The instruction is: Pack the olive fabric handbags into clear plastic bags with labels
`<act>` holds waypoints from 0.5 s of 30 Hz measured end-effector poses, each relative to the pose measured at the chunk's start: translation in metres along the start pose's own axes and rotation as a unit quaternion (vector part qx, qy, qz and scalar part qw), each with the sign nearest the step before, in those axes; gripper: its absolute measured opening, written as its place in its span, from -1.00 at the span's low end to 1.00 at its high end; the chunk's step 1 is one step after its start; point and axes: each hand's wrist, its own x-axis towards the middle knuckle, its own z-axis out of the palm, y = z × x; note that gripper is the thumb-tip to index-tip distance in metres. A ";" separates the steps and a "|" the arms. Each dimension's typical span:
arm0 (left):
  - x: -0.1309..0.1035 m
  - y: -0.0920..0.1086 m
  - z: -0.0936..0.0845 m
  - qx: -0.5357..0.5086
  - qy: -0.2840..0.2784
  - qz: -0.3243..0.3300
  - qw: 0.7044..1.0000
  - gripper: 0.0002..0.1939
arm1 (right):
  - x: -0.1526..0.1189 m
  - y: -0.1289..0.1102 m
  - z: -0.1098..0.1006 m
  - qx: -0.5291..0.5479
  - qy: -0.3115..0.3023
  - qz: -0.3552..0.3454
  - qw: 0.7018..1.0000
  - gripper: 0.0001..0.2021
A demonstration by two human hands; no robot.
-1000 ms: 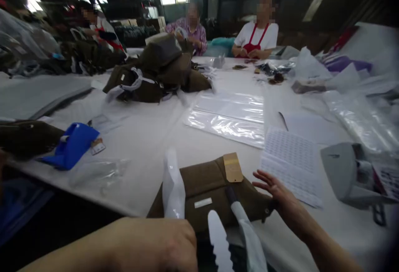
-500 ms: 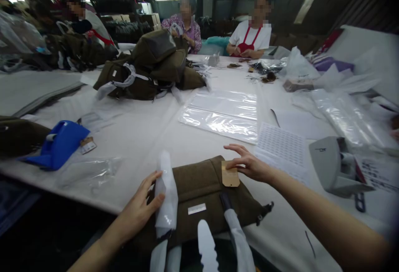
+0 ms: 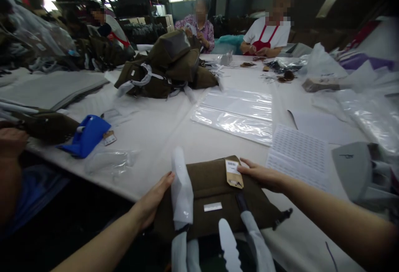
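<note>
A dark olive-brown handbag point(image 3: 202, 180) lies in front of me at the table edge, its straps in pale wrapping hanging toward me. My left hand point(image 3: 154, 201) grips its left side, fingertips beside a white foam-wrapped strap point(image 3: 181, 193). My right hand point(image 3: 268, 176) holds the upper right edge, some fingers out of sight. Its fingertips touch a tan hang tag point(image 3: 234, 177) with a white barcode label face up. A small white label strip point(image 3: 212, 207) is on the bag's front. Below it a white piece with a wavy edge point(image 3: 230, 245) sticks up.
A blue tape dispenser point(image 3: 90, 137) and another brown bag point(image 3: 46, 126) lie left, near a person's arm point(image 3: 11, 151). Ahead are piled bags point(image 3: 168, 66), clear plastic bags point(image 3: 233, 114) and a printed sheet point(image 3: 296, 155). A grey dispenser point(image 3: 355, 170) stands right. Several people work across the table.
The hang tag has turned over, from its plain side to its barcode side. My hands have closed on the bag's sides. The view has swung left, and a person's arm shows there.
</note>
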 end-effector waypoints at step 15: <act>0.051 -0.039 0.067 0.003 -0.001 0.286 0.958 -0.22 | -0.042 0.072 0.010 0.066 0.247 -0.238 0.937 -0.24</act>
